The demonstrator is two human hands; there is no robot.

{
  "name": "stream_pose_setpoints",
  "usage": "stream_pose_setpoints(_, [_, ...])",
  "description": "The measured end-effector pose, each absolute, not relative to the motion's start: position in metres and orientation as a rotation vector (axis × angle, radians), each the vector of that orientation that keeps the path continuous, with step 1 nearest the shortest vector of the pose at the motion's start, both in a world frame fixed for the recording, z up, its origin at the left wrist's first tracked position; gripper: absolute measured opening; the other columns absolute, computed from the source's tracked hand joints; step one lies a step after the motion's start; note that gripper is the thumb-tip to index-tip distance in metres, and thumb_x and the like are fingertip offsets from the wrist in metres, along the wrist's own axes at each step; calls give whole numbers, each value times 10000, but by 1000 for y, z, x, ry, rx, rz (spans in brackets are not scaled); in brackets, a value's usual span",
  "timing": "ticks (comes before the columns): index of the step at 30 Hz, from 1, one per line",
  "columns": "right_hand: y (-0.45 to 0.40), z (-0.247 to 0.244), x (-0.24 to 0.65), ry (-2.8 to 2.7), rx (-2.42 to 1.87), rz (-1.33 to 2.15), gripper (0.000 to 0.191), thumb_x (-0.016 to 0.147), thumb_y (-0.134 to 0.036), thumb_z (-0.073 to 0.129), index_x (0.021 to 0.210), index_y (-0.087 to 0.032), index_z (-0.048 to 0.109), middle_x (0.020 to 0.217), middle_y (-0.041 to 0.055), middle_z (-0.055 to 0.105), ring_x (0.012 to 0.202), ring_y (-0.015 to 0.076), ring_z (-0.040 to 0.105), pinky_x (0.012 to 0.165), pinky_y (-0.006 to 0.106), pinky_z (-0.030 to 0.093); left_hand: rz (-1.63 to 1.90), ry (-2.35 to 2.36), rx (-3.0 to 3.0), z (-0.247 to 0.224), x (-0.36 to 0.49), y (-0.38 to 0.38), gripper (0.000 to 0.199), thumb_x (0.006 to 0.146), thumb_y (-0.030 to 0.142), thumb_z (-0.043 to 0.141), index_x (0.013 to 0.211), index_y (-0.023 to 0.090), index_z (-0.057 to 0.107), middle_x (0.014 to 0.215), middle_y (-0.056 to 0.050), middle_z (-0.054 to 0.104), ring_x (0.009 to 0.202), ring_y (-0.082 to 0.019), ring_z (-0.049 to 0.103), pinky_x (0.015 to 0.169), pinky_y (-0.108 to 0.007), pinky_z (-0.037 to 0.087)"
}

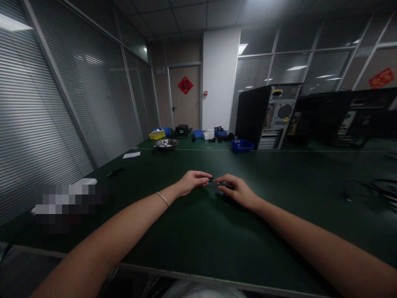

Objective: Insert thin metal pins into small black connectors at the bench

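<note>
Over the middle of the green tabletop (198,236), my two hands meet closely. My left hand (190,183) pinches a small dark piece (211,179) between thumb and fingertips; its kind is too small to make out. A slim tool with a thin metal shaft (218,183) lies in the curled fingers of my right hand (238,191). Its tip points left and reaches the dark piece, though I cannot tell whether they touch. Most of the tool's handle is hidden by my right fingers.
A dark pen-like tool (115,172) and white paper (131,155) lie left. Farther back are a metal bowl (167,143), a yellow tray (157,135) and a blue bin (242,145). A computer tower (252,118) stands back right; black cables (383,187) lie at the right.
</note>
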State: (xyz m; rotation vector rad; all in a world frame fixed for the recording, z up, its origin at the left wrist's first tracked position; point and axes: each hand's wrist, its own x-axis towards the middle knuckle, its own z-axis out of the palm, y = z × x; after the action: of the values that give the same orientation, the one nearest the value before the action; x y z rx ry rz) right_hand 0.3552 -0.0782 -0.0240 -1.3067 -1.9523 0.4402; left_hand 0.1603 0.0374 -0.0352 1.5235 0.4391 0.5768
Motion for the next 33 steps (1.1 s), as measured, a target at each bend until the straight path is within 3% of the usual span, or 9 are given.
stream_pose_setpoints(12, [-79, -24, 357, -1932, -1262, 614, 320, 818, -319, 537, 1117, -214, 576, 1000, 51, 583, 750, 142, 551, 653, 269, 452, 459, 381, 1444, -29, 156, 38, 349, 697, 200, 670, 1032, 113, 623, 934, -100, 627, 775, -112, 570, 814, -303, 414])
stream_pose_setpoints(24, [-77, -27, 356, -1936, -1277, 525, 315, 810, -319, 547, 1103, -211, 593, 978, 50, 591, 758, 145, 544, 676, 275, 440, 488, 410, 1422, -29, 156, 37, 339, 708, 216, 659, 1029, 115, 619, 911, -87, 625, 771, -102, 560, 804, -284, 413])
stream_pose_setpoints(33, [-78, -24, 354, -1839, -1269, 733, 364, 788, -363, 561, 1114, -201, 583, 990, 53, 582, 690, 123, 546, 597, 249, 474, 556, 410, 1516, -29, 160, 33, 360, 715, 297, 646, 1036, 160, 557, 793, -29, 579, 673, -90, 536, 657, -247, 404])
